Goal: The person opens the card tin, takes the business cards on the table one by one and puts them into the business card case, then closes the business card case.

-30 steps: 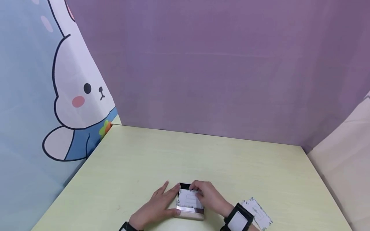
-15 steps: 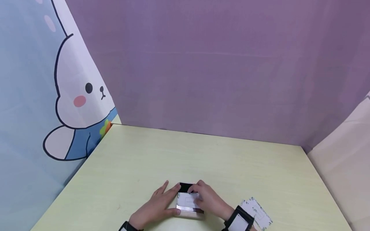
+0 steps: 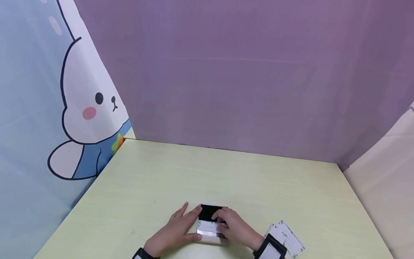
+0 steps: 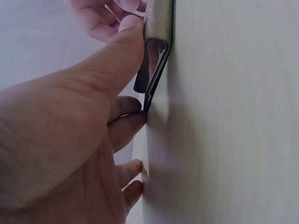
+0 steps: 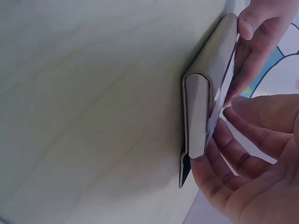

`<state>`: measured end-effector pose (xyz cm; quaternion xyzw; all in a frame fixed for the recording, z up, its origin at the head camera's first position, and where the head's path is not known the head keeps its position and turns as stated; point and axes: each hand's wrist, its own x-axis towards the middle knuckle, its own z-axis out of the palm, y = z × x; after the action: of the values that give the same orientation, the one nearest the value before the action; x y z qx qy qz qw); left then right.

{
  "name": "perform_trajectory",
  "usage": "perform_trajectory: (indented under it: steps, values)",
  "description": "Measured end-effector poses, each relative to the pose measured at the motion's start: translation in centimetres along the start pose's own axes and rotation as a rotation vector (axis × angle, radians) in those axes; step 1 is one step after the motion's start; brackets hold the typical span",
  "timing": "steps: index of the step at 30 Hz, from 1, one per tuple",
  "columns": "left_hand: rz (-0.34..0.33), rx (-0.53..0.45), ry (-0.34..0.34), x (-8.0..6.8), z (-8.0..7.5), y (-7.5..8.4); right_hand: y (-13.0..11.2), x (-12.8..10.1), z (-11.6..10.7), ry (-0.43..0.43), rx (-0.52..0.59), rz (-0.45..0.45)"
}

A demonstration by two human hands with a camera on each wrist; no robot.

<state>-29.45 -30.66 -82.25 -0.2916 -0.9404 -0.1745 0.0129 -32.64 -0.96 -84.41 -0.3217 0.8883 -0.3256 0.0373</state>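
A small card case (image 3: 207, 235) with a silvery band and a black inside (image 3: 208, 212) lies flat near the table's front edge. My left hand (image 3: 184, 226) holds its left side, the thumb (image 4: 119, 56) at the near corner and a finger at the far corner. My right hand (image 3: 228, 223) pinches a white patterned card (image 3: 208, 226) lying in the case, its near end under the silvery band. The right wrist view shows the case (image 5: 205, 93) edge-on, my right fingers (image 5: 247, 154) on its top face and the left hand's fingers (image 5: 261, 28) at its end.
A small pile of white patterned cards (image 3: 286, 239) lies on the pale green table (image 3: 226, 176) by my right wrist. A purple backdrop closes the far edge, a rabbit-print cloth (image 3: 81, 108) hangs at the left, and a pale panel stands at the right.
My right hand has drawn the card toward me, further under the silvery band, so more of the black inside shows. The left hand and the case have stayed put.
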Motion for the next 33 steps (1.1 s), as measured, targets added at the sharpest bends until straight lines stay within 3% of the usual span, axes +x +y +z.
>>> perform_trajectory:
  steps: [8, 14, 20, 23, 28, 30, 32, 33]
  values:
    - [-0.009, -0.001, -0.016, 0.0, -1.8, 1.6, -1.2, -0.5, -1.5, -0.005, 0.027, -0.028]
    - [0.002, 0.023, -0.009, 0.2, -0.5, 0.8, -1.4, -1.6, -3.2, -0.019, 0.066, -0.017]
    - [0.004, 0.032, 0.001, 0.3, 1.8, -0.7, -4.4, -4.6, -8.4, 0.027, 0.091, 0.068]
    - [0.011, 0.074, 0.004, 0.2, 3.3, -1.7, -1.8, -6.5, -8.5, 0.076, 0.061, 0.109]
    - [0.060, 0.125, 0.031, 0.2, 5.8, -3.7, 8.8, -10.4, -5.4, 0.158, 0.017, 0.171]
    - [0.055, 0.084, 0.021, 0.3, 6.0, -3.7, 11.1, -12.0, -5.5, 0.159, -0.002, 0.286]
    - [0.061, 0.081, 0.004, 0.3, 6.2, -3.9, 10.6, -13.3, -7.1, 0.156, -0.024, 0.424]
    - [0.057, 0.076, -0.003, 0.3, 6.0, -3.7, 8.8, -13.8, -8.6, 0.150, -0.035, 0.498]
